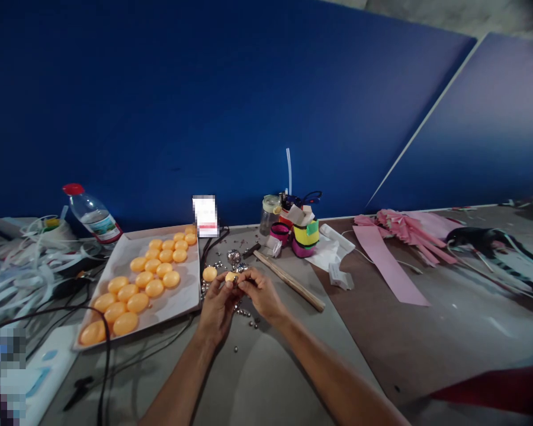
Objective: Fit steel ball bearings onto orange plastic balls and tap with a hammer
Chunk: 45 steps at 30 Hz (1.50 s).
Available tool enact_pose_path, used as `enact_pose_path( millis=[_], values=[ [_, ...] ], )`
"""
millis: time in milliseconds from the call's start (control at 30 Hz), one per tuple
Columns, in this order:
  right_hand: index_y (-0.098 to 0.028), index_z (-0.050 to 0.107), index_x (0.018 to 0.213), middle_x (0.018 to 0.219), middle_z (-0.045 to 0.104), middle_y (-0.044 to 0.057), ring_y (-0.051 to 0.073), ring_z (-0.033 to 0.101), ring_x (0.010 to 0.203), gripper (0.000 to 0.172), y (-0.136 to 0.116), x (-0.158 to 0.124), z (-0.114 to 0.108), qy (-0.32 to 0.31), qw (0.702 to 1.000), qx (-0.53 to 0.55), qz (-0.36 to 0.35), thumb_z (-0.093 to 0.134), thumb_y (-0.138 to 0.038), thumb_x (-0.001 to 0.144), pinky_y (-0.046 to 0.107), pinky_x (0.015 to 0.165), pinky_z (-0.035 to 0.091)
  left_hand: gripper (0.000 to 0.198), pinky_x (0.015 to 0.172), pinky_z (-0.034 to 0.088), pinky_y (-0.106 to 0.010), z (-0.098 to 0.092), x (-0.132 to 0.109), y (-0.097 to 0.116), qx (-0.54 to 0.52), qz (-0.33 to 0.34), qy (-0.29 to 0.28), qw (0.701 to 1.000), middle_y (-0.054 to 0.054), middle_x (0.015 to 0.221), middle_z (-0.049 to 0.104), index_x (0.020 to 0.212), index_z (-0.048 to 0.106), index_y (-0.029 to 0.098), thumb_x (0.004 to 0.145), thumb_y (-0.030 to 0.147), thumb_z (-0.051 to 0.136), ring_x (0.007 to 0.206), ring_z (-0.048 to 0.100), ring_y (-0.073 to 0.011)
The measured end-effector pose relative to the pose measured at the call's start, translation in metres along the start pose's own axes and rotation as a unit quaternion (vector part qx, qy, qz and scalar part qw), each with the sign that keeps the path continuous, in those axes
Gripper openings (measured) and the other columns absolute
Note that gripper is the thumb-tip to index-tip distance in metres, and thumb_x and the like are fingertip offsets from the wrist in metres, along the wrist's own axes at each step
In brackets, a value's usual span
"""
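My left hand [220, 302] is closed around an orange ball [231, 277], of which only the upper part shows. Against it, my right hand [260, 293] pinches with thumb and fingertips; a tiny dark or shiny piece seems to be there, too small to name. Another orange ball [209, 273] lies just beyond the left fingers. Small shiny metal beads [254, 324] are scattered around both hands, with a larger silvery clump [234, 257] behind them. To the left, a shallow white box [184, 296] holds several orange balls in rows.
A hammer [288, 281] lies right of my hands. Behind it stand a glass jar [269, 216] and colourful tape rolls [306, 236]. Pink strips [391, 266] lie at right. A red-capped bottle [95, 216] leans behind the box; a black cable [106, 355] crosses the left side.
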State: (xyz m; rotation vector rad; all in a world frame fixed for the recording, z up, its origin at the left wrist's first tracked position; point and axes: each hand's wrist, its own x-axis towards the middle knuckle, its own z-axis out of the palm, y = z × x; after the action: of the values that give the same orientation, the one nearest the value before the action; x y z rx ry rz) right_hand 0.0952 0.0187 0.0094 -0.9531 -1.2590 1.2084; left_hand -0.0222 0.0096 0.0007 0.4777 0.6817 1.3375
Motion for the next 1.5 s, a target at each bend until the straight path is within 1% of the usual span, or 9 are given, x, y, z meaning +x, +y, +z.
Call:
enact_pose_path(
  millis=[400, 767, 933, 1000, 1067, 1133, 1267, 1400, 1500],
  values=[
    [-0.020, 0.049, 0.070, 0.051, 0.044, -0.007, 0.008, 0.039, 0.046, 0.009, -0.004, -0.002, 0.003, 0.007, 0.998, 0.041, 0.046, 0.055, -0.026, 0.069, 0.021, 0.048, 0.033, 0.034, 0.061, 0.050, -0.026, 0.004, -0.004, 0.001, 0.060, 0.043, -0.028, 0.997, 0.003, 0.074, 0.067, 0.092, 0.054, 0.022, 0.066, 0.025, 0.076, 0.057, 0.060, -0.0112],
    [-0.021, 0.045, 0.075, 0.052, 0.046, -0.009, 0.008, 0.040, 0.044, 0.016, 0.000, -0.003, 0.005, 0.030, 0.996, 0.047, 0.068, 0.058, -0.028, 0.069, 0.020, 0.045, 0.033, 0.040, 0.057, 0.049, -0.025, 0.007, -0.005, -0.001, 0.068, 0.062, -0.025, 0.995, 0.002, 0.076, 0.068, 0.090, 0.053, 0.022, 0.060, 0.022, 0.079, 0.055, 0.061, -0.0115],
    [-0.020, 0.050, 0.076, 0.058, 0.049, -0.006, 0.008, 0.041, 0.043, 0.021, 0.007, 0.007, -0.008, -0.003, 0.993, 0.096, 0.069, 0.057, -0.039, 0.074, 0.022, 0.046, 0.034, 0.033, 0.062, 0.050, -0.023, 0.005, -0.004, 0.001, 0.046, 0.038, 0.000, 0.998, 0.003, 0.077, 0.067, 0.094, 0.055, 0.021, 0.068, 0.024, 0.074, 0.058, 0.061, -0.0092],
    [-0.019, 0.054, 0.081, 0.061, 0.050, -0.004, 0.009, 0.041, 0.044, 0.020, 0.011, 0.013, -0.020, 0.027, 0.997, 0.058, 0.049, 0.052, -0.039, 0.078, 0.023, 0.046, 0.035, 0.030, 0.065, 0.051, -0.024, 0.004, -0.004, 0.003, 0.024, 0.016, 0.016, 0.999, 0.003, 0.079, 0.068, 0.095, 0.057, 0.021, 0.070, 0.025, 0.073, 0.061, 0.063, -0.0098],
    [-0.019, 0.058, 0.080, 0.061, 0.052, -0.002, 0.012, 0.046, 0.049, 0.018, 0.017, 0.019, -0.032, 0.060, 0.995, -0.078, 0.013, 0.048, -0.033, 0.079, 0.025, 0.051, 0.039, 0.029, 0.068, 0.053, -0.026, 0.004, -0.004, 0.006, 0.004, -0.003, 0.013, 1.000, 0.000, 0.085, 0.069, 0.095, 0.057, 0.021, 0.070, 0.025, 0.073, 0.065, 0.064, -0.0115],
    [-0.018, 0.062, 0.082, 0.076, 0.061, 0.004, 0.016, 0.055, 0.070, 0.017, 0.023, 0.021, -0.042, 0.097, 0.965, -0.238, -0.056, 0.046, -0.024, 0.079, 0.029, 0.067, 0.044, 0.027, 0.072, 0.053, -0.029, 0.004, -0.005, 0.007, -0.009, -0.011, -0.006, 1.000, -0.003, 0.091, 0.070, 0.094, 0.057, 0.020, 0.072, 0.025, 0.071, 0.069, 0.065, -0.0131],
    [-0.016, 0.063, 0.101, 0.097, 0.062, 0.010, 0.021, 0.055, 0.093, 0.029, 0.025, 0.019, -0.052, 0.092, 0.897, -0.418, -0.110, 0.040, -0.014, 0.083, 0.034, 0.084, 0.041, 0.026, 0.073, 0.054, -0.031, 0.004, -0.004, 0.010, -0.031, -0.017, -0.019, 0.999, -0.005, 0.093, 0.070, 0.097, 0.058, 0.020, 0.073, 0.023, 0.069, 0.070, 0.065, -0.0134],
    [-0.019, 0.056, 0.120, 0.110, 0.058, 0.014, 0.027, 0.050, 0.101, 0.037, 0.017, 0.016, -0.058, 0.136, 0.792, -0.594, -0.029, 0.046, -0.018, 0.084, 0.038, 0.085, 0.036, 0.028, 0.076, 0.054, -0.031, 0.002, -0.001, 0.011, -0.053, -0.019, -0.028, 0.998, -0.006, 0.093, 0.070, 0.099, 0.060, 0.019, 0.072, 0.021, 0.070, 0.074, 0.065, -0.0144],
    [-0.019, 0.053, 0.123, 0.110, 0.058, 0.015, 0.028, 0.051, 0.100, 0.042, 0.016, 0.016, -0.063, 0.116, 0.744, -0.656, 0.046, 0.054, -0.021, 0.081, 0.038, 0.081, 0.036, 0.025, 0.079, 0.053, -0.031, 0.000, 0.000, 0.012, -0.065, -0.015, -0.037, 0.997, -0.007, 0.095, 0.070, 0.095, 0.062, 0.018, 0.072, 0.021, 0.071, 0.077, 0.065, -0.0146]
  ],
)
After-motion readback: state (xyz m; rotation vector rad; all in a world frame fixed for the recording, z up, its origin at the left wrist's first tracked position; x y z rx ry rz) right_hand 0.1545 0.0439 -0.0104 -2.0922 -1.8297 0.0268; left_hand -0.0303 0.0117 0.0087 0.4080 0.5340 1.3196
